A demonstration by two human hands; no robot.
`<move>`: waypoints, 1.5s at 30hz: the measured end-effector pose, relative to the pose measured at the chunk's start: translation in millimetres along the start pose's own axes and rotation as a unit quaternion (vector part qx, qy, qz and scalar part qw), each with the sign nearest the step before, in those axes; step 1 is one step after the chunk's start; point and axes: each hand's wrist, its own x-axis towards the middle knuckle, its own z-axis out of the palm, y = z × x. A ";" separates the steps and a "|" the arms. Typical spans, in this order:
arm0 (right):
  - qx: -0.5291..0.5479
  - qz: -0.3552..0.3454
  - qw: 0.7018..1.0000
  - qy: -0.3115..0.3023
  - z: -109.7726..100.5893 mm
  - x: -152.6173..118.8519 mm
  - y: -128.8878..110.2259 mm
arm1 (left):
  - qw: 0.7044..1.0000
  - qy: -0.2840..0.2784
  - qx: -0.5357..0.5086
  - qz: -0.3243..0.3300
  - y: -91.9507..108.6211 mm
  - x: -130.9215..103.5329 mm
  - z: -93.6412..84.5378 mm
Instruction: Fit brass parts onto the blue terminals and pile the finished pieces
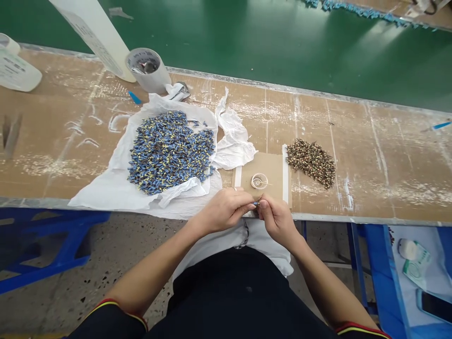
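Observation:
At the table's front edge my left hand (228, 207) pinches a small blue piece (255, 203) between thumb and fingers. Close against it, my right hand (277, 217) is closed in a pinch too; a tiny brownish bit shows at its fingertips, too small to name. Just beyond both hands stands a small round clear cup (259, 181) with a thin stick in it, on a cardboard sheet (270, 162). To the left, a large heap of small blue and yellow pieces (169, 153) lies on white cloth (100, 193). A smaller heap of brown and beige pieces (312, 162) lies to the right.
Crumpled white cloth (233, 141) lies behind the sheet. A tape roll (150, 70) and translucent bottles (102, 42) (17, 70) stand at the back left. Past the table is a green surface (282, 52). Blue stools flank me; a phone (436, 306) lies on the right one.

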 end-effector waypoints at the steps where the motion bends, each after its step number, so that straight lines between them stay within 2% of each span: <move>1: -0.008 -0.004 1.000 -0.001 0.2 0.1 0.1 | 1.000 0.003 -0.004 0.003 -0.4 0.1 0.3; 7: -0.073 -0.036 0.996 -0.037 0.4 2.0 -0.7 | 1.000 -0.006 -0.009 -0.002 -1.4 -0.2 2.0; 15: -0.131 -0.051 0.990 -0.011 8.0 1.6 1.2 | 1.000 -0.006 0.028 -0.006 -2.8 -2.7 4.2; 17: -0.105 -0.041 0.994 -0.009 6.9 3.0 0.5 | 1.000 -0.001 0.030 -0.005 -2.0 -1.9 3.1; 20: 0.005 -0.014 1.000 -0.016 1.5 4.4 -2.5 | 1.000 0.002 0.023 -0.006 2.5 0.1 -2.3; 25: 0.205 0.046 0.977 -0.027 -6.2 -4.1 -9.5 | 0.999 -0.028 0.039 -0.017 16.9 -0.8 -18.9; 30: 0.233 0.074 0.969 -0.013 -15.3 -18.4 -25.6 | 0.994 -0.063 0.088 -0.008 42.3 8.8 -29.1; 33: 0.240 0.055 0.969 0.003 -26.7 -24.0 -40.6 | 0.991 -0.079 0.107 0.012 60.3 21.2 -32.5; 35: 0.220 0.034 0.975 0.020 -36.7 -25.4 -43.7 | 0.990 -0.084 0.113 0.005 62.4 25.4 -39.3; 37: 0.185 0.033 0.981 0.053 -52.4 -24.6 -32.9 | 0.990 -0.068 0.126 -0.010 49.6 24.3 -53.0; 38: 0.159 0.044 0.983 0.081 -63.8 -23.3 -20.8 | 0.987 -0.017 0.155 -0.040 37.7 21.8 -62.8; 40: 0.070 0.092 0.978 0.175 -95.6 -18.6 15.7 | 0.956 0.076 0.248 -0.135 6.6 12.9 -86.6; 41: 0.000 0.125 0.963 0.240 -115.8 -14.7 38.5 | 0.927 0.103 0.301 -0.200 -10.1 6.6 -99.4; 42: -0.070 0.160 0.934 0.313 -138.0 -9.8 62.7 | 0.893 0.112 0.349 -0.263 -25.8 -0.3 -111.5; 43: -0.098 0.181 0.911 0.356 -161.7 -3.8 87.0 | 0.865 0.103 0.383 -0.307 -39.7 -7.3 -122.2; 45: -0.137 0.208 0.877 0.412 -209.3 10.1 130.7 | 0.824 0.056 0.420 -0.375 -59.6 -19.4 -137.0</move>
